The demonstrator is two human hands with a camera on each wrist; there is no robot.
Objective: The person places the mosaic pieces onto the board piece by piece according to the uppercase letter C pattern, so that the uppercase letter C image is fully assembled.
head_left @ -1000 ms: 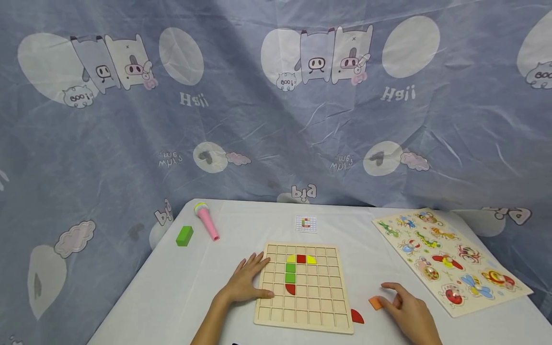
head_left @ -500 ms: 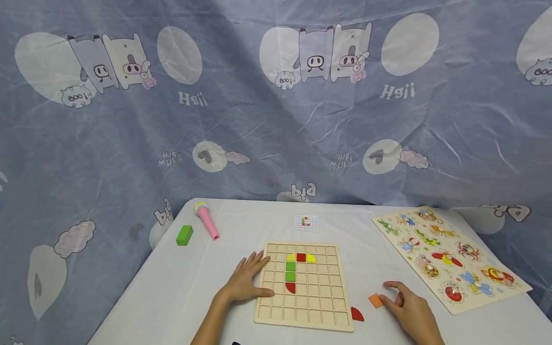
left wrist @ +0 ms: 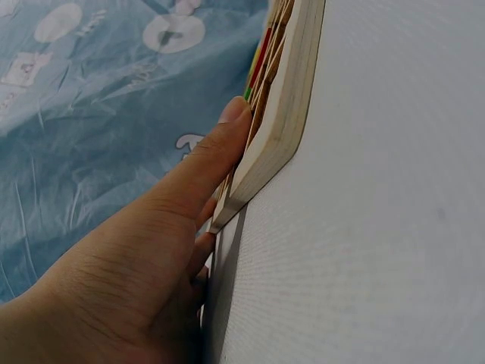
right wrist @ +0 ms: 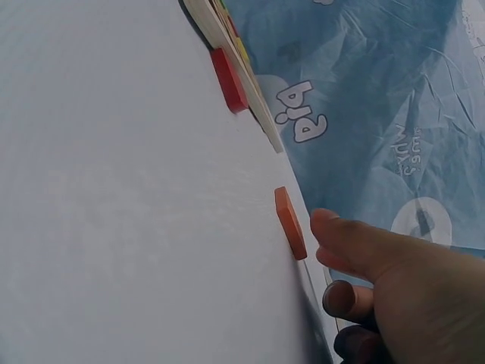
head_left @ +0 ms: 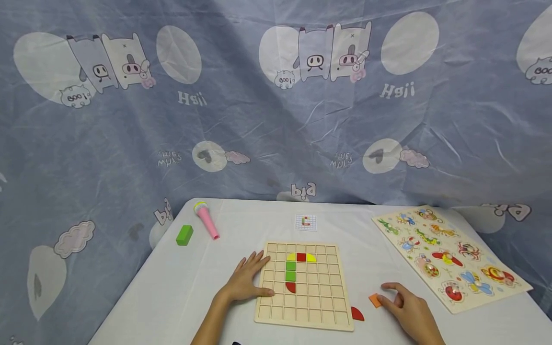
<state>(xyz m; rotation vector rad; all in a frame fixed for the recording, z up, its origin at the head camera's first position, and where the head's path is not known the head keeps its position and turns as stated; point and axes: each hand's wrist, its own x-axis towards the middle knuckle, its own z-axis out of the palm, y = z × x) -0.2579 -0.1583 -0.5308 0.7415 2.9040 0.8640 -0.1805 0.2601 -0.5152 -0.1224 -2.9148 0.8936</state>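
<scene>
A wooden grid board (head_left: 315, 316) lies on the table, bearing yellow quarter-circles (head_left: 311, 258), a red square tile (head_left: 301, 257), two green square tiles (head_left: 291, 276) and a red quarter-circle (head_left: 291, 287). My left hand (head_left: 246, 280) rests at its left edge, fingers spread, thumb on top of the rim. In the left wrist view that thumb (left wrist: 233, 114) lies along the frame. Off to the right, my right hand (head_left: 411, 311) is beside an orange square tile (head_left: 374, 300), thumb close to it, other fingers bent. The right wrist view shows a gap between thumb and orange tile (right wrist: 289, 224).
Another red quarter-circle (head_left: 357, 314) lies against the board's lower right corner. A printed pattern card (head_left: 305, 223) sits behind the board. At the back left are a pink toy microphone (head_left: 208, 221) and a green block (head_left: 184, 235). An insect puzzle board (head_left: 450, 258) occupies the right side.
</scene>
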